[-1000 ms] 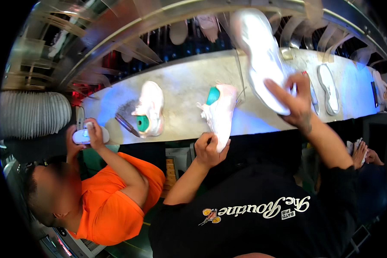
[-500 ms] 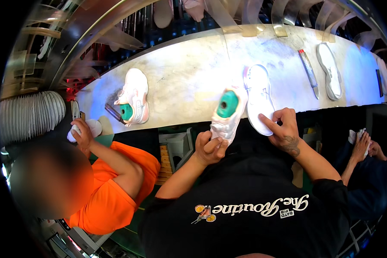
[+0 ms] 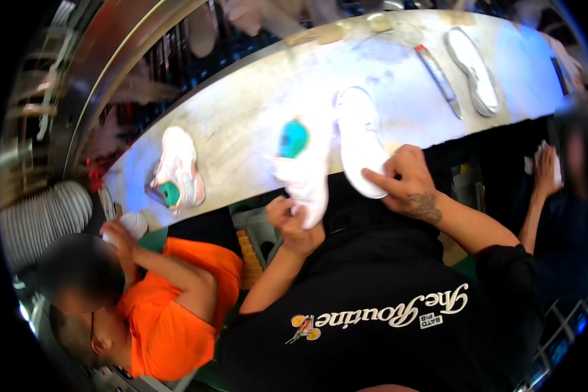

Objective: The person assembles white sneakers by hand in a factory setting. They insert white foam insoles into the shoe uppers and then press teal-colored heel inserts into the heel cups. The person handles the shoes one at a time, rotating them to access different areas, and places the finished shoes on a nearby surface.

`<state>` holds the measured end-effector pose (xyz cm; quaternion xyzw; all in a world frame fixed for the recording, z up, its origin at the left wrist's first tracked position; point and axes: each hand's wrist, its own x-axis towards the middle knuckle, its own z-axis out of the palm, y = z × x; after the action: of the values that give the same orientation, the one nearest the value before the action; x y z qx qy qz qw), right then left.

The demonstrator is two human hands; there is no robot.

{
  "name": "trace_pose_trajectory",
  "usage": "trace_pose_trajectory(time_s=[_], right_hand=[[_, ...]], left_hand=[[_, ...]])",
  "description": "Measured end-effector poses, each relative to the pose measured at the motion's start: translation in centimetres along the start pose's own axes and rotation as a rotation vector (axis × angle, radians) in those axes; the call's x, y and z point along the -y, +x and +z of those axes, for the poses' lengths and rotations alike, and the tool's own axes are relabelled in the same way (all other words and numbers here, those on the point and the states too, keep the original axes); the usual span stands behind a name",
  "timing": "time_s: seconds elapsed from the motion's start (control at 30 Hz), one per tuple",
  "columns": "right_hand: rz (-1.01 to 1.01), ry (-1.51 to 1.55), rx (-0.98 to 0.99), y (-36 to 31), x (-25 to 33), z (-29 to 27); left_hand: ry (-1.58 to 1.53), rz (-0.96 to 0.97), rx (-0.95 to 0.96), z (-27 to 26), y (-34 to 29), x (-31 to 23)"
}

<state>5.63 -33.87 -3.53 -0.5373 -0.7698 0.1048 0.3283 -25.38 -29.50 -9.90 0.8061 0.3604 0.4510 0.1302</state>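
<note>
Over the near edge of the tabletop (image 3: pixel 238 160), the left hand (image 3: pixel 295 227) grips a white shoe (image 3: pixel 312 179), fingers closed; the right hand (image 3: pixel 409 181) likewise grips a sole (image 3: pixel 360 140). A second shoe (image 3: pixel 179 160) rests at the tabletop's left.

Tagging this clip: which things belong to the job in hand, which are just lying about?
Job:
- white-pink shoe upper with green insert, left grip
- long white shoe sole, right grip

Seemingly lying about:
- second white-pink upper
- slim grey red-ended tool
- second white sole
</note>
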Motion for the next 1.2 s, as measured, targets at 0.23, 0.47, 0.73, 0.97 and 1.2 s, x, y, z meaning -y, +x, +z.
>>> trace_pose_trajectory(time_s=[0.23,0.47,0.73,0.97,1.2], right_hand=[[0.004,0.050,0.024,-0.1,0.7,0.1],[0.056,0.227,-0.239,0.2,-1.9,-1.4],[0.061,0.047,-0.203,5.7,-4.6,-0.7],[0.092,0.081,-0.128,7.3,-4.4,-0.1],[0.082,0.215,-0.058,6.3,-5.7,-0.1]], left_hand=[[-0.185,-0.335,0.048,-1.3,2.9,-2.0],[-0.321,-0.552,0.143,-2.3,3.6,-2.4],[-0.081,-0.359,0.248,-4.6,8.4,-0.9],[0.287,-0.041,0.393,-2.2,18.1,-2.6],[0.393,0.010,0.570,1.6,21.4,-1.6]])
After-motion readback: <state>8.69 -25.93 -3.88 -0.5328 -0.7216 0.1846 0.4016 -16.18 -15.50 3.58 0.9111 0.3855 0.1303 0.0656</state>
